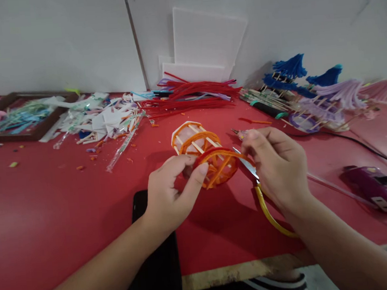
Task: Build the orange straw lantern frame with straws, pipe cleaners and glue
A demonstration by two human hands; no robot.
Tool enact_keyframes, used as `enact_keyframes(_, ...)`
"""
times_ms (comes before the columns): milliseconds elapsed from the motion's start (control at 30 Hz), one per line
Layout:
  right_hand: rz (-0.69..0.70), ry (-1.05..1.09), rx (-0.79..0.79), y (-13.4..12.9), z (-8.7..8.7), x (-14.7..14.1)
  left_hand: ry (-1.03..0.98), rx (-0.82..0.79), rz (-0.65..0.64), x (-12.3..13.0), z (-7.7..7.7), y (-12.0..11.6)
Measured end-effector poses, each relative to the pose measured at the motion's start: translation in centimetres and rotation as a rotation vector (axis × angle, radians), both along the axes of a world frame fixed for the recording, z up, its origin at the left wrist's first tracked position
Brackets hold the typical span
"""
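An orange frame (198, 140) of fuzzy strips and pale sticks lies tilted at the middle of the table. My left hand (172, 189) pinches its near rim between thumb and fingers, where a red strip (211, 153) runs beside the orange. My right hand (276, 165) is closed on the loose end of an orange strip (236, 153) that stretches right from the rim. Scissors with yellow handles (269, 213) lie under and beside my right hand, blades partly covered. A small pointed tip (235, 132) shows just past my right fingertips; what it belongs to is unclear.
Red strips (202, 94) lie at the back, near white boards (207, 37). White scraps (106, 118) and a brown frame (39, 127) are at the left. Blue and lilac pieces (338, 94) stand at the right, near a purple device (377, 190) with a cable. A black phone (140, 206) sits below my left hand.
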State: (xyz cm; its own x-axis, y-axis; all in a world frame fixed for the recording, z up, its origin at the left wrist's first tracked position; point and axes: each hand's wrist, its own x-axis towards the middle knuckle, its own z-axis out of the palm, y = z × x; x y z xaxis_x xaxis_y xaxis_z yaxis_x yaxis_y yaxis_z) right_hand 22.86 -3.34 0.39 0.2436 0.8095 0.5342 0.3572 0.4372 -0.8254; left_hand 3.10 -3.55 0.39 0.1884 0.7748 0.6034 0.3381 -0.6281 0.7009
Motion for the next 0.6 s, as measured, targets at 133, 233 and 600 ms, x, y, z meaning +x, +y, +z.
enact_keyframes(133, 0.077, -0.060, 0.098, -0.7, 0.5, -0.4, -0.110, -0.160, -0.012, 0.0, -0.7, 0.1)
enact_keyframes(233, 0.012, -0.343, 0.286, -1.4, 0.9, -0.8, -0.138, -0.225, -0.049, 0.0, -1.0, 0.3)
enact_keyframes(600, -0.096, -0.308, 0.166, -1.7, 1.1, -1.1, -0.170, -0.315, -0.128, 0.2, -0.9, 0.5)
